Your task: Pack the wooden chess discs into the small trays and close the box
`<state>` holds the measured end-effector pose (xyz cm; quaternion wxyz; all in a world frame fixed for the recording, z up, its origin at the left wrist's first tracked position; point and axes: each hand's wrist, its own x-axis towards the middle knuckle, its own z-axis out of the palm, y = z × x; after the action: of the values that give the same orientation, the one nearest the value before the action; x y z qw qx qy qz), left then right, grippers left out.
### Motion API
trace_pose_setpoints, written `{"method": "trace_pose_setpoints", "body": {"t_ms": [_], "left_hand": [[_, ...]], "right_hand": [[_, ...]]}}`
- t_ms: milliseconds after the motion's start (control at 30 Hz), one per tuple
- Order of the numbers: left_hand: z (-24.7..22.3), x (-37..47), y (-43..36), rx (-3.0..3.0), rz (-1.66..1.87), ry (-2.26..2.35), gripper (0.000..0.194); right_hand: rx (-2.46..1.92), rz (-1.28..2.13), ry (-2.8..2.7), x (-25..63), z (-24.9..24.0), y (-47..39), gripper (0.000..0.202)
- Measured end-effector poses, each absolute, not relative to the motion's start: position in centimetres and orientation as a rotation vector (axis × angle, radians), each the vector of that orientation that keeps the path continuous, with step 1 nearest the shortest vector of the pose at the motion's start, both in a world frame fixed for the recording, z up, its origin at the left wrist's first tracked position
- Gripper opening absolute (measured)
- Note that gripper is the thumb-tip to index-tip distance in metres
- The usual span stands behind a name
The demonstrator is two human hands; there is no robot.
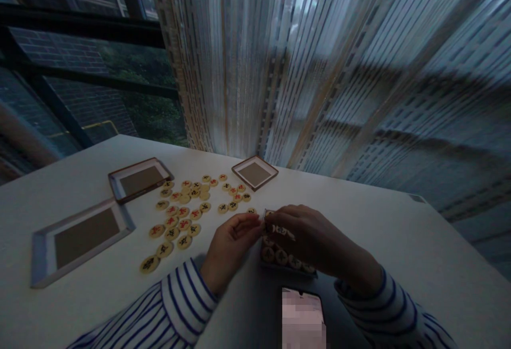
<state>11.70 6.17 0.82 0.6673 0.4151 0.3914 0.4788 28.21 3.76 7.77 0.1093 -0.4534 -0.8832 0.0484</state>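
My right hand (319,240) arches over the disc-filled box (288,271), left hand (229,248) curled at its left; either grip I cannot tell.

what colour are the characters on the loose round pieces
Red on some loose pieces, black on others; they show best in the head view.

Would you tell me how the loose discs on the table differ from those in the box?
The loose discs lie scattered; the boxed discs, partly hidden by the right hand, show a tidy row. The loose discs look lighter; the boxed discs look shadowed. Both are round, many bearing characters.
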Motion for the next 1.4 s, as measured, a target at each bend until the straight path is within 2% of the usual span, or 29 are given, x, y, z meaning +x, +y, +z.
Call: {"method": "trace_pose_setpoints", "body": {"t_ms": [100,500,800,1400], "left_hand": [[0.8,11.7,6.2,0.925,1.082,0.88,0.036],[0.7,11.9,6.2,0.993,1.09,0.896,0.033],[0.4,11.5,6.0,1.435,1.117,1.2,0.025],[-0.3,11.6,6.0,1.598,1.103,1.168,0.021]], "right_hand": [[-1.337,0.131,-2.6,28.2,7.7,3.8,0.023],[-1.396,0.072,-2.629,28.5,7.4,4.1,0.016],[-1.538,0.061,-2.529,30.5,6.7,5.3,0.016],[-1.658,0.021,-2.548,31.6,4.9,6.4,0.02]]}}
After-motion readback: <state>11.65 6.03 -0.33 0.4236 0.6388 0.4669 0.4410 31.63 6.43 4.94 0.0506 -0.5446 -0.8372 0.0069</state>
